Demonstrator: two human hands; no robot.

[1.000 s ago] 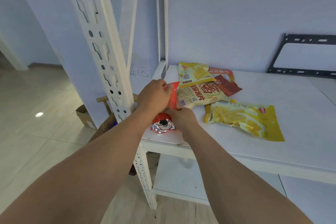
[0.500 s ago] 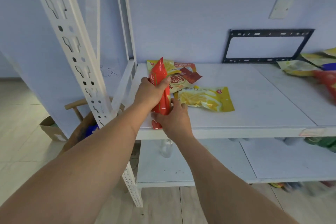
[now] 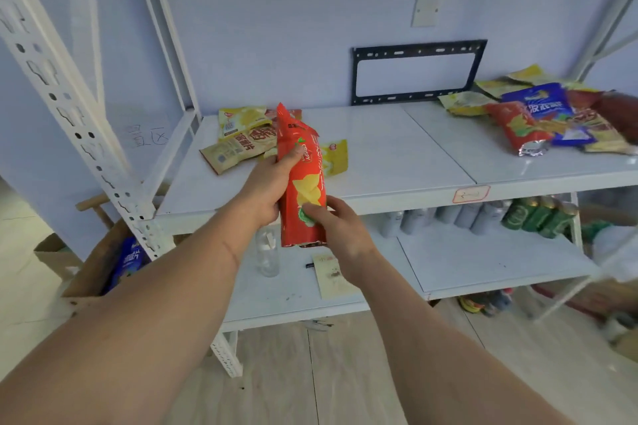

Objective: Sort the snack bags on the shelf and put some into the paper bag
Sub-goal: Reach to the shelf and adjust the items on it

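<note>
Pale blue walls (image 3: 276, 10) all round, a blank switch plate (image 3: 425, 10) high up, a black mounting bracket (image 3: 417, 72) below it. White steel uprights (image 3: 69, 107) stand left; light wood-look flooring (image 3: 310, 373) lies underfoot.

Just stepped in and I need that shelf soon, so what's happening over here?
A person is sorting snack bags at a white shelf. Both hands hold one red chip bag upright in front of the shelf edge: the left hand grips its upper side, the right hand pinches it lower down. A few yellow and tan bags lie at the shelf's left end, and a mixed pile at the right end. A brown paper bag stands on the floor to the left, with a blue bag inside.
</note>
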